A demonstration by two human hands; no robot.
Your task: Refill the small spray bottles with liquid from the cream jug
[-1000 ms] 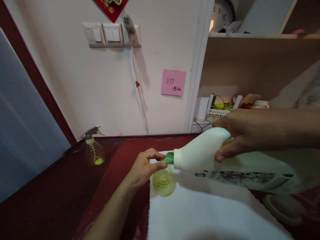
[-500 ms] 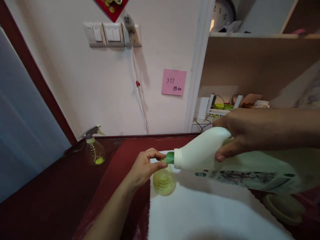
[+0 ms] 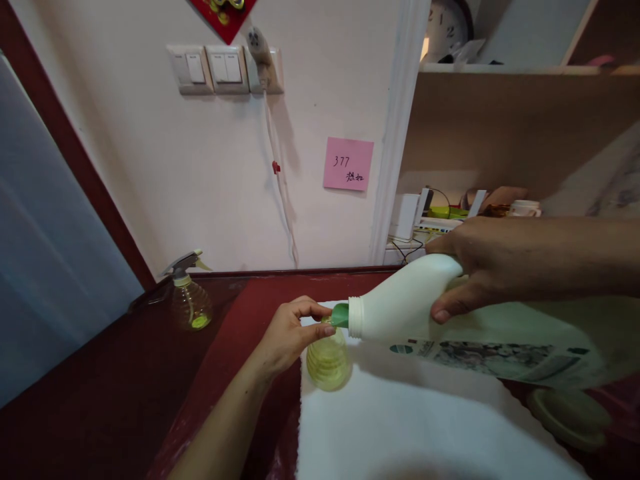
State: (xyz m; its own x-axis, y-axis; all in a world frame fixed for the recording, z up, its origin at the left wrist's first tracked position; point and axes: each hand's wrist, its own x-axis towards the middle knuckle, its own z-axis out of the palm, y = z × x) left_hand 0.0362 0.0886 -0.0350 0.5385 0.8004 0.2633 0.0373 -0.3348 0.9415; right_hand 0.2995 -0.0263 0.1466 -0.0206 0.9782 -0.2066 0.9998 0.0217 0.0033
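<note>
My right hand (image 3: 473,267) is closed round the handle of a large pale green jug (image 3: 400,303), tipped on its side with the mouth to the left. A green spout (image 3: 340,315) sticks out of the jug's threaded mouth, over the top of a small clear ribbed bottle (image 3: 327,363). Thumb and fingers of my left hand (image 3: 295,330) pinch the bottle at its neck, close to the spout. The bottle stands upright on a white cloth (image 3: 380,427) and looks yellowish inside. Whether liquid is flowing cannot be made out.
A spray bottle (image 3: 190,300) with a grey trigger head and a little yellow-green liquid stands at the left on the dark red table (image 3: 100,393). A round greenish lid-like object (image 3: 570,417) lies at the right. Behind are a wall cord (image 3: 283,200) and a shelf with a router (image 3: 405,217).
</note>
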